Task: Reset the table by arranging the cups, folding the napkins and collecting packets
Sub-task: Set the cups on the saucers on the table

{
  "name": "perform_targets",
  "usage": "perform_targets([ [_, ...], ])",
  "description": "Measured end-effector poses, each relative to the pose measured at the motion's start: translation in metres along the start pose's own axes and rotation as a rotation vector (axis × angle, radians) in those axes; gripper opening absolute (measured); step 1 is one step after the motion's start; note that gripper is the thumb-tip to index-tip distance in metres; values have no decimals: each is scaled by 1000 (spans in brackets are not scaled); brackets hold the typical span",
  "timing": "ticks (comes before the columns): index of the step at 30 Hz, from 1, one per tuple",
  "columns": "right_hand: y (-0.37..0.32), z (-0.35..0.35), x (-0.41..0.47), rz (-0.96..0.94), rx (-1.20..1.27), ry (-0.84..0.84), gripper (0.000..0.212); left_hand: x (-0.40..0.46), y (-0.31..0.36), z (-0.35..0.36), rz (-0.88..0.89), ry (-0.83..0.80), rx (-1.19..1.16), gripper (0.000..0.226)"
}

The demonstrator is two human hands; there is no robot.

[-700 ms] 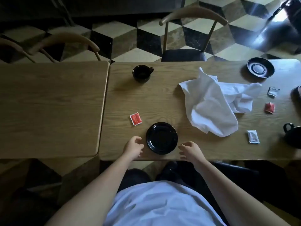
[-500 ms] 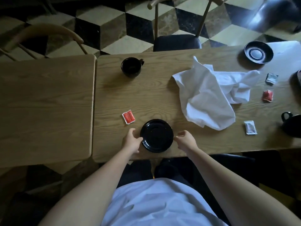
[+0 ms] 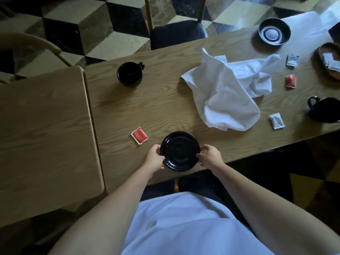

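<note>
You have two black cups, one at the far left (image 3: 130, 74) and one at the right edge (image 3: 324, 109), and two black saucers (image 3: 180, 151) (image 3: 274, 31). Count two red packets (image 3: 139, 135) (image 3: 290, 81), two pale ones (image 3: 276, 120) (image 3: 291, 60), one crumpled white napkin heap (image 3: 225, 94) and one wooden tray (image 3: 329, 61).

A single head-worn, wide-angle view looks steeply down and forward from above the person's chest, so the white shirt (image 3: 184, 227) and both forearms fill the lower frame. The near edge of the wooden tabletop (image 3: 165, 100) lies close below the lens, with the left hand (image 3: 153, 160) and right hand (image 3: 209, 156) near the picture's middle. The tabletop runs tilted, rising toward the right, and its far side, a chair seat (image 3: 176, 34) and the chequered floor (image 3: 95, 30) fill the top. No second view exists to share anything.
</note>
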State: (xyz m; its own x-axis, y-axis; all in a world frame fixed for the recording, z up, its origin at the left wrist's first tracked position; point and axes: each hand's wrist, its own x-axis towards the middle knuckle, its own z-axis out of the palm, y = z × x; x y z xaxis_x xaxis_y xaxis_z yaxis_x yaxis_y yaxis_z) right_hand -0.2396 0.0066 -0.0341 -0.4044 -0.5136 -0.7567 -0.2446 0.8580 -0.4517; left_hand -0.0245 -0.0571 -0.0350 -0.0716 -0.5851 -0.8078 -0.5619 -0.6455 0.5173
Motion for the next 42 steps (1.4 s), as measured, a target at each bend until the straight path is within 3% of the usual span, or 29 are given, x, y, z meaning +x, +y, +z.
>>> perform_targets([
  [7,42,-45,-27,132,221,101,17,-5,30,45,82,-178,134,35],
  [14,88,-94,-18,200,363,142,18,-9,65,105,127,-257,236,38],
  [24,92,-153,36,190,447,84,22,18,118,158,37,-204,246,30],
  [36,41,-217,110,70,466,82,24,56,204,184,25,-84,156,50],
  [42,70,-229,99,27,424,66,23,38,190,202,18,-103,119,49],
])
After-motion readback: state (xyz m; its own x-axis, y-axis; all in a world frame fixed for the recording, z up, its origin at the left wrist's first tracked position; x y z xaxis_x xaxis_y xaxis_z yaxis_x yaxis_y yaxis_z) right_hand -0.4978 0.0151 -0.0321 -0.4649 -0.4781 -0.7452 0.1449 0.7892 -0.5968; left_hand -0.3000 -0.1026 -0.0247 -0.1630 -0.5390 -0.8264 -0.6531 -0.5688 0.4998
